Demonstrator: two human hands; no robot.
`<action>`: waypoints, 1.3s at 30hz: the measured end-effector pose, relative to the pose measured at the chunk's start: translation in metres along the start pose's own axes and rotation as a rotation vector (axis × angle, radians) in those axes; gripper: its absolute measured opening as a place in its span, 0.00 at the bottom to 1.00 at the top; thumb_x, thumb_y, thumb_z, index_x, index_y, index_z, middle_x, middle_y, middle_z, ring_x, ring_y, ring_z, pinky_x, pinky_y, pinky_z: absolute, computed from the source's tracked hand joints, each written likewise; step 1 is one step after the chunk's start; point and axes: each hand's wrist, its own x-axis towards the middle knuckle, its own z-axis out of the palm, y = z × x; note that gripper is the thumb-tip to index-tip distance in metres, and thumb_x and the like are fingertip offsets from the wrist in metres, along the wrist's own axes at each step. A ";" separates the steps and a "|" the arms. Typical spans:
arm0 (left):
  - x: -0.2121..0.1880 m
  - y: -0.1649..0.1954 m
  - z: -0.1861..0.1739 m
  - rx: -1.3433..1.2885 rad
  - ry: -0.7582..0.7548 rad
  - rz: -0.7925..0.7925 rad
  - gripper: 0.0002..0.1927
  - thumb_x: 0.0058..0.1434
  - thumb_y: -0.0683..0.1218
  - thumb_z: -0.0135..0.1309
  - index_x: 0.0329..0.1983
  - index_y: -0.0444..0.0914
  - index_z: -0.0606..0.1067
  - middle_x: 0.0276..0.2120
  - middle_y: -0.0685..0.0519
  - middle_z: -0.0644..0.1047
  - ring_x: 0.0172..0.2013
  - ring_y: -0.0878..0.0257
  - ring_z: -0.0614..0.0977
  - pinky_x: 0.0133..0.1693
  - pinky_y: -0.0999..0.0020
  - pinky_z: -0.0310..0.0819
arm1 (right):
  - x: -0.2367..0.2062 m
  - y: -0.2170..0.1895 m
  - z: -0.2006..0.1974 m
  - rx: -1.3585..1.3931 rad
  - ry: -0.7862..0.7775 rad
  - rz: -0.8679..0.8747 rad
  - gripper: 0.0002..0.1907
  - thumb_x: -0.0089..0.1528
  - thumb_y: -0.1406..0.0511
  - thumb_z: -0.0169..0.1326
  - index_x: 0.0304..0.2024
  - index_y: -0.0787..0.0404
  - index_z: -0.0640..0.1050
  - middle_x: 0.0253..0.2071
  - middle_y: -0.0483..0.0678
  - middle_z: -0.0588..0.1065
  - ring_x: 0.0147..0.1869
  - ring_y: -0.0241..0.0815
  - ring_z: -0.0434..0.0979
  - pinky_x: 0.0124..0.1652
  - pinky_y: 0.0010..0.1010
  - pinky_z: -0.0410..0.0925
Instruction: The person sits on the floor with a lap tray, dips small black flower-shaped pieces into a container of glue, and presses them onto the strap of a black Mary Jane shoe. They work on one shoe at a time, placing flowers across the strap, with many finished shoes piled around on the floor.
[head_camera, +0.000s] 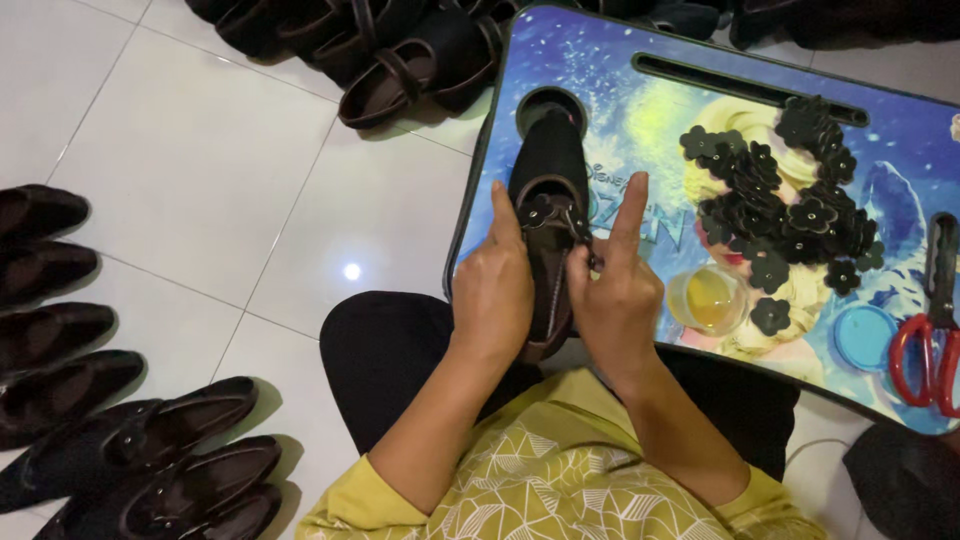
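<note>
A dark brown shoe (548, 170) lies lengthwise on a blue picture-printed lap tray (640, 120), toe pointing away from me. My left hand (492, 290) grips the shoe's left side, thumb up beside a black flower piece (537, 210) sitting on the strap. My right hand (615, 285) holds the shoe's right side, pinching at the strap, index finger raised. A heap of black flower cut-outs (790, 195) lies on the tray to the right.
A small cup of yellow glue (708, 298), a blue lid (864, 338) and red-handled scissors (930, 335) sit on the tray's right part. Dark shoes line the white tiled floor at left (120, 430) and pile up beyond the tray (400, 50).
</note>
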 end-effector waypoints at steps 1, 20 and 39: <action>-0.001 -0.001 -0.002 -0.024 -0.030 -0.053 0.41 0.59 0.37 0.52 0.74 0.25 0.51 0.36 0.35 0.80 0.30 0.43 0.83 0.32 0.53 0.78 | 0.001 0.000 0.000 0.009 -0.004 -0.001 0.49 0.63 0.73 0.60 0.79 0.65 0.46 0.37 0.55 0.81 0.37 0.49 0.85 0.38 0.36 0.75; -0.067 -0.036 -0.035 -1.330 -0.265 -0.470 0.41 0.58 0.42 0.62 0.72 0.31 0.56 0.59 0.47 0.75 0.57 0.63 0.78 0.59 0.67 0.71 | 0.010 -0.019 -0.029 0.746 -0.342 0.470 0.63 0.58 0.76 0.59 0.81 0.47 0.32 0.52 0.65 0.79 0.39 0.37 0.80 0.37 0.26 0.74; -0.103 -0.344 -0.146 -1.002 1.203 -0.645 0.26 0.49 0.35 0.65 0.53 0.31 0.72 0.45 0.49 0.80 0.44 0.59 0.81 0.47 0.66 0.75 | -0.040 -0.035 0.041 0.648 -0.367 -0.012 0.44 0.81 0.69 0.47 0.78 0.50 0.26 0.66 0.68 0.71 0.63 0.51 0.78 0.59 0.35 0.77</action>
